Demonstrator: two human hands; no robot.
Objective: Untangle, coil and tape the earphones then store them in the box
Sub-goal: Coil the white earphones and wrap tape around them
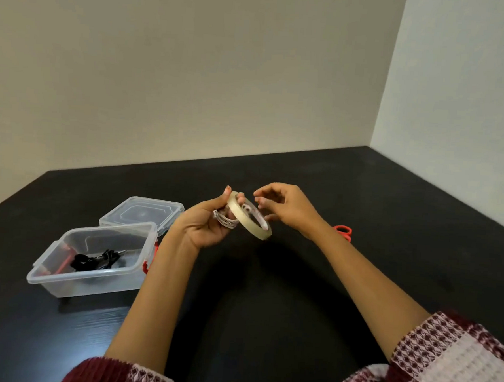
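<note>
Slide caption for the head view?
Left hand holds coiled earphones and tape roll; right hand at the roll's rim; open box nearby.

One tape roll (247, 221), one box (91, 281), one lid (141, 213), one scissors (342, 230), two earphone bundles (223, 222) (96, 262).

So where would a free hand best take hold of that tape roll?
At its lower-right rim, coming from the right. The tape roll is a thin ring held tilted in the air; the left hand pinches its upper-left rim with the coiled earphones, so the opposite side looks free for a thumb-and-finger grip.
</note>
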